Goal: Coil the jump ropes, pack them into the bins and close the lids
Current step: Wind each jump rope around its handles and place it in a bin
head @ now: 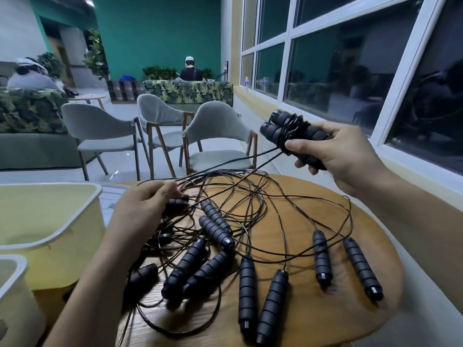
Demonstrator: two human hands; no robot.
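Note:
My right hand point(333, 151) is raised above the table's far right side, shut on a pair of black foam handles point(290, 132) with thin black cord wound around them. Two strands of that cord point(225, 166) run down to my left hand point(147, 206), which pinches the cord over the table's left part. Several more black jump ropes point(250, 246) lie tangled on the round wooden table point(313, 309), their ribbed handles pointing toward me. A pale yellow open bin point(50, 221) stands at the left, a white bin point(15, 296) in front of it.
Three grey chairs point(215, 136) stand beyond the table. A window wall point(375, 71) runs along the right. Two people sit farther back by leaf-patterned sofas point(188, 92). A bottle point(246, 83) stands on the window ledge.

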